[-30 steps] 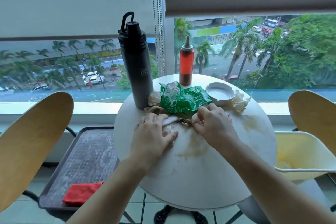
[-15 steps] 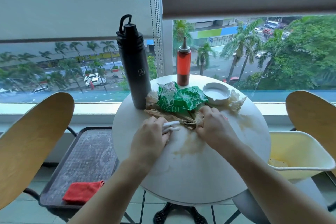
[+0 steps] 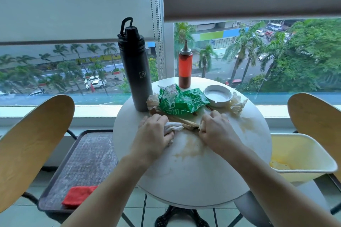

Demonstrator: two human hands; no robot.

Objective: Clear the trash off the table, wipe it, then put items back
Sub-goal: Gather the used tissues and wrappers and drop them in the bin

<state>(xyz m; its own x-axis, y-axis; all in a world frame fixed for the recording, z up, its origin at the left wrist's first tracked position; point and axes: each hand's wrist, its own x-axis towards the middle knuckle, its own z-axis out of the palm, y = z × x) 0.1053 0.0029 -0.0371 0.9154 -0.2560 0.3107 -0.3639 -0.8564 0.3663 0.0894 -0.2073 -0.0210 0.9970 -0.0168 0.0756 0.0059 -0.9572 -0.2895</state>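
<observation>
A round white table [image 3: 193, 180] carries brown stains and a pile of trash. My left hand [image 3: 156, 132] grips a crumpled white tissue [image 3: 174, 127] on the tabletop. My right hand [image 3: 215, 129] has its fingers curled round the end of a brown paper scrap [image 3: 184, 122] that lies between both hands. Behind them sits a crumpled green wrapper [image 3: 179, 101], with a crumpled beige napkin [image 3: 238, 102] at the right. A black bottle [image 3: 133, 66], a red sauce bottle [image 3: 185, 68] and a white ashtray [image 3: 217, 96] stand at the back.
A cream bin [image 3: 302, 158] stands low at the right of the table. A dark tray [image 3: 83, 167] with a red cloth [image 3: 78, 196] rests at the left. Wooden chair backs [image 3: 31, 143] flank both sides. A window runs behind.
Both hands have closed on the trash: the left went from lying flat to gripping the tissue, the right curled tighter on the brown paper. The pile shifted slightly towards me.
</observation>
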